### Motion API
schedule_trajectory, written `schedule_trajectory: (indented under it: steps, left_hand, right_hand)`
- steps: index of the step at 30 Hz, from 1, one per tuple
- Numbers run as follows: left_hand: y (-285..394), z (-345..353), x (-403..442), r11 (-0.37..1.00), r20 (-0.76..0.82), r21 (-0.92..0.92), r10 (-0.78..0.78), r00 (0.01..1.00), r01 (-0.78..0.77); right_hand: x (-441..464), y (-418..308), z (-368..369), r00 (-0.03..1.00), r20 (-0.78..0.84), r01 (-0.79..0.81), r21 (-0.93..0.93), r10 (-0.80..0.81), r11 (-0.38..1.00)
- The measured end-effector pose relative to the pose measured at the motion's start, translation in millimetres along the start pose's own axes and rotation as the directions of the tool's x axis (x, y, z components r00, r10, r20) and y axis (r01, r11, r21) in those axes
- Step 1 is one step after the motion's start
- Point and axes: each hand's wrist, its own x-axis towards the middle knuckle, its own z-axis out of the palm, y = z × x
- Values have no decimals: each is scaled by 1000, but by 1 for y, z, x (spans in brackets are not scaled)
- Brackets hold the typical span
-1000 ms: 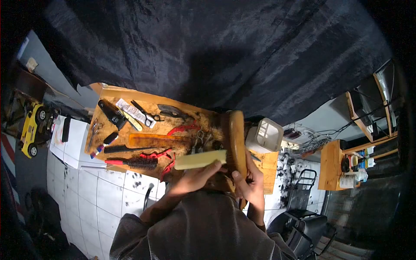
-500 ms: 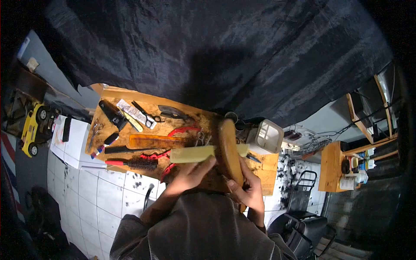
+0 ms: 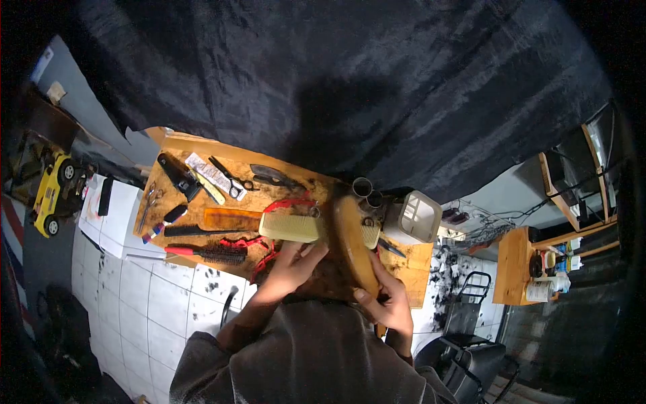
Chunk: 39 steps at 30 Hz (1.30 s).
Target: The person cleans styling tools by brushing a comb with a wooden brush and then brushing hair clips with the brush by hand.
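My left hand (image 3: 293, 271) is closed on a pale yellow wide comb (image 3: 288, 227), held roughly level above the table. Wrapped round the lower end of a curved wooden brush (image 3: 356, 246), my right hand (image 3: 389, 301) keeps it nearly upright. The brush crosses in front of the comb and hides its middle; its dark bristle side is blurred and faces left. Beneath and left of the comb lie an orange comb (image 3: 229, 219), a black comb (image 3: 195, 231) and a round brush (image 3: 222, 254) with a red handle.
The wooden table (image 3: 418, 269) also carries hair clippers (image 3: 176, 175), black scissors (image 3: 229, 176), a straight razor (image 3: 210, 190) and a clear plastic container (image 3: 414, 217). A dark cloth (image 3: 404, 87) hangs behind. A black chair (image 3: 471, 363) stands at lower right.
The comb has turned so its teeth show more, and it sits slightly further left. The brush's upper end has moved a little left and down. Both hands keep their hold.
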Motion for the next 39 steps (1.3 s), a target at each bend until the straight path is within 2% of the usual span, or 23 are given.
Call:
schedule_trajectory:
  steps: [2,5,8,9,11,14,15,17,18,19,22,23,24,26,27,30,31,32,33,34,36,38,39]
  left_hand:
    - [-9,6,-3,978,-83,-52,199,977,-204]
    - [-4,5,-14,974,144,-133,-164,976,183]
    - [18,3,-10,985,344,170,-75,936,16]
    - [23,3,-9,973,373,226,-121,920,36]
    - [31,3,-7,940,421,334,-215,881,70]
    - [19,11,-4,991,109,-108,-70,992,82]
    - [11,7,-1,995,-14,88,40,999,-39]
    - [2,3,-3,994,-40,-38,-102,994,100]
    - [4,3,-3,981,-46,-102,-172,984,166]
    - [-8,8,-3,991,-62,-131,-20,998,12]
    - [-1,12,-10,999,78,-38,-21,997,24]
    - [4,12,-13,914,136,239,304,943,-329]
    - [11,11,-19,963,249,235,68,966,-128]
    - [1,19,-22,975,317,42,196,928,-220]
    - [6,18,-22,982,345,161,38,938,-99]
    - [1,19,-15,1000,158,0,-5,987,6]
    - [-1,19,-8,997,49,12,70,996,-71]
    - [1,9,-7,986,37,162,-49,998,42]
    - [0,5,-4,985,-2,46,-164,986,164]
    - [-2,3,-2,958,-27,-75,-279,960,277]
    - [-10,5,-6,953,-55,-188,-254,966,240]
    - [-10,7,-10,988,-12,-105,-118,993,116]
    - [0,9,-13,1000,63,29,0,998,-2]
  right_hand:
    - [3,-1,4,999,-14,39,-36,-40,999]
    - [7,-3,7,989,-127,67,-57,-74,996]
    - [12,-2,7,960,-278,48,60,-30,997]
    - [14,-3,6,949,-313,64,65,-40,996]
    - [13,-10,4,952,-292,-42,161,88,986]
    - [7,-15,-2,971,-193,-109,174,142,979]
    - [5,-5,-3,986,-146,-57,115,74,992]
    - [8,4,-1,991,-45,126,-42,-128,991]
    - [10,3,2,992,-49,109,-77,-113,991]
    - [11,2,4,994,-53,92,-111,-98,990]
    - [12,4,6,985,-165,33,-49,-41,998]
    - [13,5,6,976,-218,16,3,-15,1000]
    - [14,1,6,968,-252,4,76,15,997]
    - [16,-5,4,957,-287,8,146,35,989]
    - [17,-5,1,957,-289,19,141,23,990]
    - [14,-9,-2,967,-249,-20,139,54,990]
    - [10,-14,-3,974,-210,-65,125,90,990]
    - [6,-16,-3,977,-171,-108,108,126,988]
    - [8,-6,-1,988,-153,3,75,9,997]
    - [8,0,1,994,-107,3,31,0,1000]
    - [8,6,5,1000,-16,9,-55,-10,998]
    - [11,3,11,994,-110,-6,17,8,1000]
    - [13,0,12,987,-160,-26,39,32,999]
